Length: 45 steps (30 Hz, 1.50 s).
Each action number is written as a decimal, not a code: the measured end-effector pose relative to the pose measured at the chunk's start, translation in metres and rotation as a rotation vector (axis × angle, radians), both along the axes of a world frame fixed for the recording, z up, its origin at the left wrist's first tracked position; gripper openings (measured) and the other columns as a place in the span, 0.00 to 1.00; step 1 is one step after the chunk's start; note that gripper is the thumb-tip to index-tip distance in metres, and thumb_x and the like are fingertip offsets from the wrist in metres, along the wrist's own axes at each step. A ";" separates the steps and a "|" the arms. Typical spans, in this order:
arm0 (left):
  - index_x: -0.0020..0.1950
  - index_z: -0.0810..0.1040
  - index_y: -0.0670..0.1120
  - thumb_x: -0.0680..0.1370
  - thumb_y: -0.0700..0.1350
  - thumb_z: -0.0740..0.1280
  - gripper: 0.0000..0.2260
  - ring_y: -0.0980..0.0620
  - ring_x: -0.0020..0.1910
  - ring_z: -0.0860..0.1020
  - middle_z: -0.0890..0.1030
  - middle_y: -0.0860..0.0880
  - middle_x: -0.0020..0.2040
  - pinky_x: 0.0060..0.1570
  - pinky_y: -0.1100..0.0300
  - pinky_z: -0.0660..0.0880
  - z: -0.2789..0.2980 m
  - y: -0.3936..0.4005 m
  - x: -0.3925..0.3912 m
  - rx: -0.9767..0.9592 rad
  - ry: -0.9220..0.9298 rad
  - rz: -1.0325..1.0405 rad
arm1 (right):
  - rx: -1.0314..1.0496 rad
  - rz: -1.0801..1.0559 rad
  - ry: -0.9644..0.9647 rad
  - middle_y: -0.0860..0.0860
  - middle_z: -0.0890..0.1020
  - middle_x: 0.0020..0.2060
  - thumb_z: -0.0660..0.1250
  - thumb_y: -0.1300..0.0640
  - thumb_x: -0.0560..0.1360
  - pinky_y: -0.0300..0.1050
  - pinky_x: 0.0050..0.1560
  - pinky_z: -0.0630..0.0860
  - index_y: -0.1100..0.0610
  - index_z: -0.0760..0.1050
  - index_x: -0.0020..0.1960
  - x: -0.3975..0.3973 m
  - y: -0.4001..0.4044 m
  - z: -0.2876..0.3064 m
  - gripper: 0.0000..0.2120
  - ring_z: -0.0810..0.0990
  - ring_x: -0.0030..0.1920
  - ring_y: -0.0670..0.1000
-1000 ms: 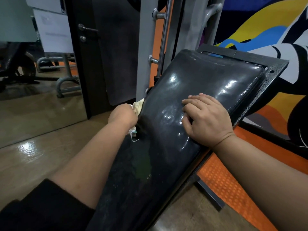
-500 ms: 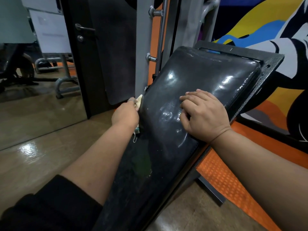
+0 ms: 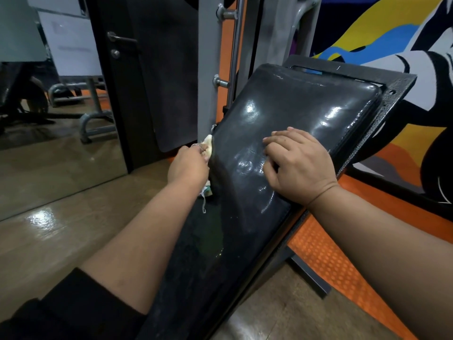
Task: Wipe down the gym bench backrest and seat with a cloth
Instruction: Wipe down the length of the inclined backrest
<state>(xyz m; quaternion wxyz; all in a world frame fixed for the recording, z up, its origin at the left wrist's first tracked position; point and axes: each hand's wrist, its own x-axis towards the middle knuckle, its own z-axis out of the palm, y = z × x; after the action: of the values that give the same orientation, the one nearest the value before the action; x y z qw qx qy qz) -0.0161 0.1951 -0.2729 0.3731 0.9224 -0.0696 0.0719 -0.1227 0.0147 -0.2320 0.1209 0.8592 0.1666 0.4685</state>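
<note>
The glossy black backrest pad [image 3: 294, 111] of the gym bench slopes up from the lower left to the upper right. My left hand [image 3: 187, 165] grips a pale cloth [image 3: 207, 144] against the pad's left edge; most of the cloth is hidden behind the hand, and a frayed end hangs below it. On the pad's middle rests my right hand [image 3: 297, 165], fingers bent, holding nothing. The seat is not in view.
A black metal frame [image 3: 392, 94] backs the pad's top. Grey machine uprights [image 3: 208, 65] with pegs stand just behind the left edge. A dark door [image 3: 122, 69] and a mirror are on the left, an orange mat [image 3: 331, 261] and a painted wall on the right.
My left hand has slid the cloth a little up along the pad's left edge. My right hand has stayed in the same place on the pad.
</note>
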 end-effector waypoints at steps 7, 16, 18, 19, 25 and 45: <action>0.65 0.73 0.48 0.80 0.46 0.60 0.13 0.43 0.57 0.75 0.77 0.44 0.59 0.50 0.54 0.70 0.006 0.009 -0.007 0.127 0.187 0.079 | -0.003 -0.003 0.010 0.53 0.84 0.44 0.62 0.58 0.70 0.50 0.61 0.72 0.60 0.80 0.43 0.000 0.001 -0.001 0.10 0.82 0.51 0.54; 0.67 0.71 0.53 0.79 0.43 0.59 0.17 0.46 0.54 0.76 0.79 0.46 0.58 0.49 0.56 0.71 0.012 -0.008 -0.054 0.053 -0.040 -0.059 | 0.002 -0.011 0.033 0.54 0.85 0.45 0.60 0.57 0.71 0.52 0.62 0.73 0.60 0.80 0.42 0.000 0.001 -0.001 0.11 0.82 0.53 0.55; 0.68 0.70 0.57 0.79 0.42 0.60 0.19 0.45 0.56 0.76 0.79 0.47 0.58 0.51 0.56 0.71 0.011 -0.008 -0.066 0.046 -0.083 -0.102 | -0.001 -0.005 0.027 0.54 0.85 0.45 0.60 0.57 0.71 0.51 0.62 0.73 0.60 0.80 0.42 -0.001 0.000 -0.001 0.11 0.82 0.52 0.55; 0.68 0.69 0.59 0.79 0.42 0.60 0.20 0.45 0.56 0.76 0.78 0.47 0.58 0.51 0.56 0.72 0.008 -0.008 -0.071 0.063 -0.094 -0.109 | -0.001 -0.003 0.023 0.54 0.85 0.45 0.60 0.57 0.71 0.51 0.62 0.73 0.60 0.80 0.42 -0.001 0.001 -0.001 0.11 0.82 0.52 0.55; 0.66 0.73 0.51 0.81 0.44 0.54 0.16 0.42 0.56 0.76 0.79 0.43 0.56 0.50 0.53 0.72 0.007 -0.003 -0.062 0.214 -0.005 -0.025 | -0.003 0.013 -0.002 0.54 0.85 0.45 0.60 0.58 0.71 0.51 0.62 0.72 0.60 0.80 0.42 0.000 -0.001 -0.002 0.10 0.82 0.52 0.55; 0.67 0.72 0.53 0.81 0.46 0.57 0.16 0.48 0.43 0.75 0.79 0.47 0.53 0.40 0.58 0.72 0.018 -0.014 -0.088 0.176 0.139 -0.026 | 0.008 -0.003 0.008 0.54 0.85 0.44 0.60 0.57 0.70 0.51 0.61 0.74 0.60 0.80 0.42 -0.002 -0.001 -0.001 0.11 0.82 0.51 0.55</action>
<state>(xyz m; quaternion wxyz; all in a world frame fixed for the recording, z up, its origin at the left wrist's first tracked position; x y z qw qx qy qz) -0.1040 0.1815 -0.2554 0.2956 0.9533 -0.0618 -0.0033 -0.1244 0.0140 -0.2330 0.1174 0.8618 0.1638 0.4655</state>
